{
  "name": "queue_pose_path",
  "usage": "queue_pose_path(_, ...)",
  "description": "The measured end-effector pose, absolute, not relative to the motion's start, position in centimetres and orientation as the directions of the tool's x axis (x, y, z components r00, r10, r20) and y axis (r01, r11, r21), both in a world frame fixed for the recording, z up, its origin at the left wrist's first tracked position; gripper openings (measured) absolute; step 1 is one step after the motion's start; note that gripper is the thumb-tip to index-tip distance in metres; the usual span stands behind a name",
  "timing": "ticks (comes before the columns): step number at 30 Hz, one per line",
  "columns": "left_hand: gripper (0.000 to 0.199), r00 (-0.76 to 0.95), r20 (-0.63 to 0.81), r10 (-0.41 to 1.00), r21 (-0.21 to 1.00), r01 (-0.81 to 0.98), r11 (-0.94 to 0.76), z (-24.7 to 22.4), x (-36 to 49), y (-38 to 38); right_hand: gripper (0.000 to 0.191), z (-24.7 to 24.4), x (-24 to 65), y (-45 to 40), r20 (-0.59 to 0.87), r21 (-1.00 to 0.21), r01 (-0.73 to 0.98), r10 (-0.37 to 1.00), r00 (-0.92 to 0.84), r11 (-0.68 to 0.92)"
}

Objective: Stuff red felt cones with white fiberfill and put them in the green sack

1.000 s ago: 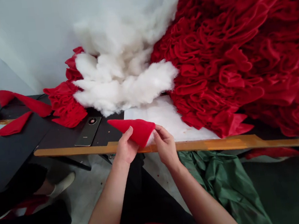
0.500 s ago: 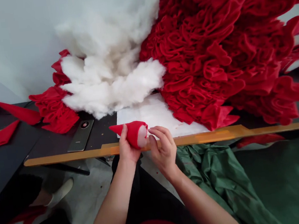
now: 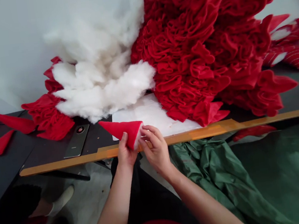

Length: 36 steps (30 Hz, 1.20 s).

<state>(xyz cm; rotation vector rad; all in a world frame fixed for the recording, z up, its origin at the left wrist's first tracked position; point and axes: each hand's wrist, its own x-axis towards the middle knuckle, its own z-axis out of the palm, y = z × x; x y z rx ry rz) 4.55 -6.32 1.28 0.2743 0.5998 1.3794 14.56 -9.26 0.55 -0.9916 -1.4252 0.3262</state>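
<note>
My left hand (image 3: pixel 125 152) closes around a red felt cone (image 3: pixel 120 131), held in the middle of the view just above the wooden table edge (image 3: pixel 89 154). It is light and soft, so I take it near the wide end, where my right hand (image 3: pixel 156 150) pinches the rim over white stuffing (image 3: pixel 137 138).

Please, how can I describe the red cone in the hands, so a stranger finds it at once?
Below the big heap of red ruffles, at the table's wooden edge, look for a small red cone. Only it sits between the left hand and right hand, white stuffing showing at its wide end.
</note>
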Motion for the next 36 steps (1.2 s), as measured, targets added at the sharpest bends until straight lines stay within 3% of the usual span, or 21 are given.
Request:
queue_pose_path(3,0.043,0.088,-0.173,0.981,0.548,-0.819,0.170,1.6,4.9,-6.5,0.038,0.1,14.0,-9.7,0.760,-0.613,0.491,0.632,0.153,0.619)
queue_pose_path(6,0.049,0.055,-0.104,0.993,0.567,-0.817,0.104,2.0,5.1,-6.7,0.038,-0.2,13.6,-9.3,0.712,-0.633,0.510,0.696,0.089,0.582)
queue_pose_path(9,0.034,0.022,-0.203,0.979,0.537,-0.834,0.130,2.1,5.1,-6.5,0.030,0.1,13.9,-8.6,0.606,-0.710,0.476,0.794,0.037,0.519)
queue_pose_path(12,0.033,0.086,-0.305,0.948,0.436,-0.873,0.220,2.0,4.7,-6.1,0.024,0.3,14.2,-8.5,0.614,-0.718,0.487,0.782,0.107,0.497)
queue_pose_path(14,0.038,0.132,-0.326,0.936,0.368,-0.894,0.255,2.1,4.5,-6.0,0.027,0.4,14.0,-8.7,0.706,-0.630,0.554,0.699,0.116,0.544)
queue_pose_path(16,0.041,0.180,-0.348,0.920,0.323,-0.898,0.298,2.2,4.5,-6.1,0.033,0.3,13.5,-8.9,0.788,-0.509,0.596,0.614,0.034,0.621)
queue_pose_path(18,0.039,0.221,-0.371,0.902,0.300,-0.891,0.341,2.4,4.5,-6.2,0.037,0.4,12.8,-8.9,0.808,-0.461,0.581,0.589,-0.038,0.671)
queue_pose_path(21,0.031,0.207,-0.404,0.891,0.287,-0.896,0.339,2.7,4.4,-6.3,0.035,0.9,12.3,-8.7,0.749,-0.566,0.497,0.662,-0.023,0.658)
queue_pose_path(24,0.037,0.176,-0.389,0.904,0.272,-0.916,0.295,2.8,4.1,-6.1,0.026,1.6,12.4,-8.6,0.687,-0.676,0.375,0.727,0.010,0.634)
queue_pose_path(31,0.041,0.224,-0.387,0.894,0.239,-0.912,0.332,3.1,4.3,-6.2,0.027,1.1,12.8,-8.9,0.774,-0.541,0.511,0.633,-0.008,0.668)
queue_pose_path(36,0.038,0.108,-0.381,0.918,0.289,-0.930,0.229,3.3,4.5,-5.9,0.026,1.6,14.3,-9.2,0.776,-0.606,0.522,0.589,0.223,0.601)
